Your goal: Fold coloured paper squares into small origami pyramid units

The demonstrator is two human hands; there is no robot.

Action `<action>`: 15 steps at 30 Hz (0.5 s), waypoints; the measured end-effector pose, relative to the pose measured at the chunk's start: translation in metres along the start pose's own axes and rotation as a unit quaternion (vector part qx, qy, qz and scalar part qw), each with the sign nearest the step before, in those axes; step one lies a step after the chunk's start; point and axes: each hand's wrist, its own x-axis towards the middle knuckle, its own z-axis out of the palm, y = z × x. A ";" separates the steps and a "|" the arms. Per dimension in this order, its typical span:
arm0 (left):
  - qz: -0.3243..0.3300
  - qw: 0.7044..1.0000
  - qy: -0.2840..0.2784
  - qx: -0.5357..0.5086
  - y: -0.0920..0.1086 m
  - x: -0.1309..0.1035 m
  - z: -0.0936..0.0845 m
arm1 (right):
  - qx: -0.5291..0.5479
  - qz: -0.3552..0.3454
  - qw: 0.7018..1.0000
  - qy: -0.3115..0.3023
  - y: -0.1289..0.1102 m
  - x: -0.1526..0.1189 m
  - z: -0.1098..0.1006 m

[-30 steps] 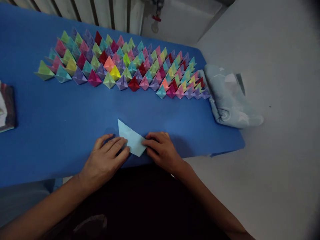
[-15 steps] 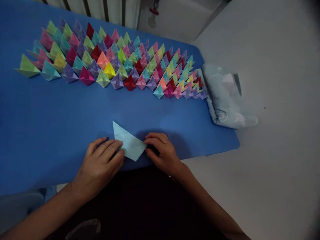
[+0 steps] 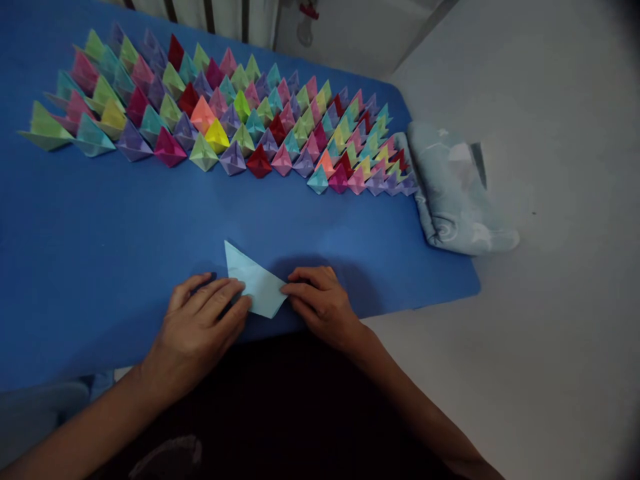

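A piece of folded pale-blue paper lies at the near side of the blue tabletop, with one sharp point toward the upper left. My left hand grips its left part, fingers bent over the edge and thumb close below them. At the right corner, the thumb and fingertips of my right hand pinch the paper. The underside of the sheet and the tips of some fingers are hidden.
Rows of colourful folded paper boats stand across the far part of the blue table. A rolled grey-blue patterned cloth sits at the right end, beside a pale wall. White slats rise behind the table.
My right fingertips have shifted slightly left along the paper's right corner. My left hand stays nearly in place. The view has tilted a little, so the boats appear slightly shifted.
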 end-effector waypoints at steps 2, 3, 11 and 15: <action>-0.004 1.000 -0.003 0.000 0.000 -0.001 0.000 | -0.001 0.006 1.000 0.008 -0.001 0.000 0.000; -0.006 1.000 -0.005 0.002 0.000 -0.001 0.001 | -0.001 0.014 1.000 0.016 -0.001 -0.001 0.000; 0.022 1.000 -0.008 0.005 -0.002 -0.006 -0.001 | 0.085 0.257 0.961 -0.055 -0.023 0.000 -0.015; 0.031 0.999 0.007 -0.011 -0.004 -0.008 -0.001 | 0.223 0.345 0.908 -0.078 -0.033 0.013 -0.017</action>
